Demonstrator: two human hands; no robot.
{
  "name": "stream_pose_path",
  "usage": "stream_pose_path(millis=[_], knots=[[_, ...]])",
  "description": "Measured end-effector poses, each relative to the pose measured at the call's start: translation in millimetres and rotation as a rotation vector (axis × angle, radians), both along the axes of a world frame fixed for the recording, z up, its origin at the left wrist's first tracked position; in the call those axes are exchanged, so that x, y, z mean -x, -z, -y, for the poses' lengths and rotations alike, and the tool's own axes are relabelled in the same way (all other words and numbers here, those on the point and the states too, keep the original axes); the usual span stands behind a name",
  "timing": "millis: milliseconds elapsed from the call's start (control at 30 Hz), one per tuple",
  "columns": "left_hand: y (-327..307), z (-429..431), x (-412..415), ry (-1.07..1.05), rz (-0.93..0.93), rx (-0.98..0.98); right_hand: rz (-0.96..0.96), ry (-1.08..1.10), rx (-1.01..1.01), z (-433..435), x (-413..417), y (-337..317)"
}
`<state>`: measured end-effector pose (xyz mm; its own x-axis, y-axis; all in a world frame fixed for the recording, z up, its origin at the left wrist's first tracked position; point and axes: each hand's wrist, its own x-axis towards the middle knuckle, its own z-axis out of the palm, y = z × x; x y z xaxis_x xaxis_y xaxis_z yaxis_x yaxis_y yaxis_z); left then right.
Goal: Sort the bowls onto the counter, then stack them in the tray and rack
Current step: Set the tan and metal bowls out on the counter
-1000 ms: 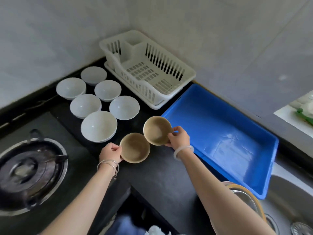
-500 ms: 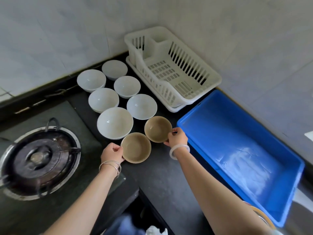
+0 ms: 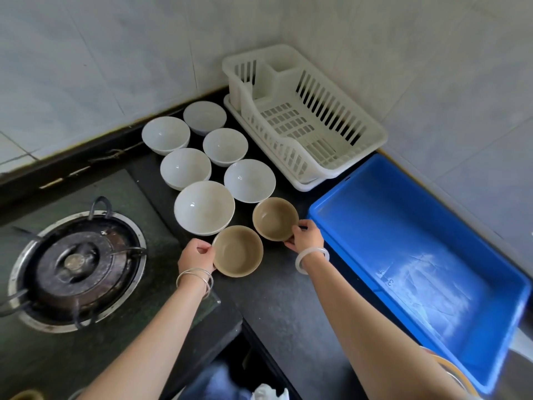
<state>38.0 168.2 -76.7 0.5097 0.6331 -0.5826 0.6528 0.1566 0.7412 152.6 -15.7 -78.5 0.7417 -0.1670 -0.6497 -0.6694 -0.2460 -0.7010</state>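
- Head view, looking down at a black desk (image 3: 277, 295) in a tiled corner: the left hand (image 3: 193, 255) pinches the near-left rim of one tan bowl (image 3: 238, 251), grip closed on it, thumb on top of the edge.
- The right hand (image 3: 306, 237) is clamped the same way on the right rim of a second tan bowl (image 3: 274, 218), which sits just behind and right of the first; the two rims look touching or nearly so.
- Six white bowls (image 3: 204, 207) stand upright in two rows behind them, reaching back to the wall, so sorting by colour looks about finished.
- Both the blue tray (image 3: 326, 210) to the right and the white rack (image 3: 372, 140) behind it hold no bowls, so stacking has not begun.
- To do this step well, I would settle both tan bowls flat on the desk, with a little gap from the biggest white bowl, before letting go.
- A rim pinch is weak for carrying; for stacking, a hand under the bowl or fingers spread round the wall would be safer.
- Nest one tan bowl into the other squarely, lowering rather than dropping it, since glazed bowls chip and slide.
- Keep the left forearm clear of the gas burner (image 3: 75, 268) close on the left.
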Motion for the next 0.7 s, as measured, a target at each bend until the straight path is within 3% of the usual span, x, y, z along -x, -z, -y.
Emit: stream_pose_path(millis=[233,467,700], knots=[[-2,0,6,0.145,0.025,-0.112,0.009,-0.077,-0.035,8,8,-3],[-34,19,14,0.419,-0.012,-0.446,0.213,-0.185,0.072,42,39,-36],[-62,116,10,0.711,0.192,-0.225,0.372,-0.044,0.212,139,112,-62]])
